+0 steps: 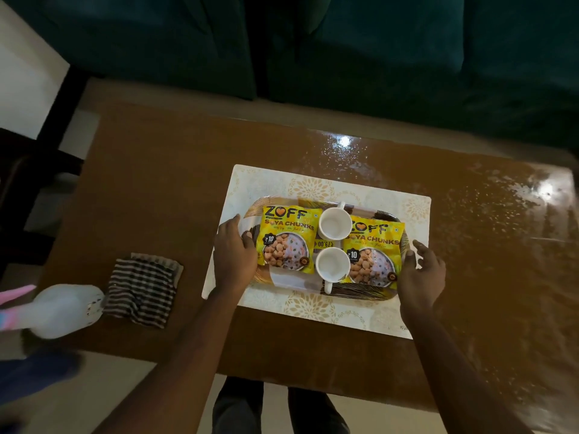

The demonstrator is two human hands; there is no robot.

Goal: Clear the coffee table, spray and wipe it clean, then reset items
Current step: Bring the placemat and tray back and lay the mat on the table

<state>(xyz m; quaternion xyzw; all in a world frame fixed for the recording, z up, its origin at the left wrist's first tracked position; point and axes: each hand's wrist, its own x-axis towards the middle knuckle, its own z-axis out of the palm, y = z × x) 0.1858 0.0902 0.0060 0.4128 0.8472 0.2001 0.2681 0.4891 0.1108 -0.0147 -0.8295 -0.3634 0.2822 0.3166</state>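
Yellow soya chunks packets (286, 242) and two white cups (335, 222) ride on the tray (360, 291), set on a placemat (313, 308) mid-tabletop (156, 183). Left hand (233, 255) curls its fingers (247, 238) over the tray's left rim. Right hand (421, 277) is spread loose at the right rim, gripping nothing. Striped cloth (142, 289) and spray bottle (62, 308) lie far left.

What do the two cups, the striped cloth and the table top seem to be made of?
The far cup and near cup look like glazed white ceramic, smooth, though plastic is possible. The striped cloth is soft woven fabric: it lies folded with limp edges. The table top looks like brown wood or laminate with a glossy coat, since it mirrors lights.
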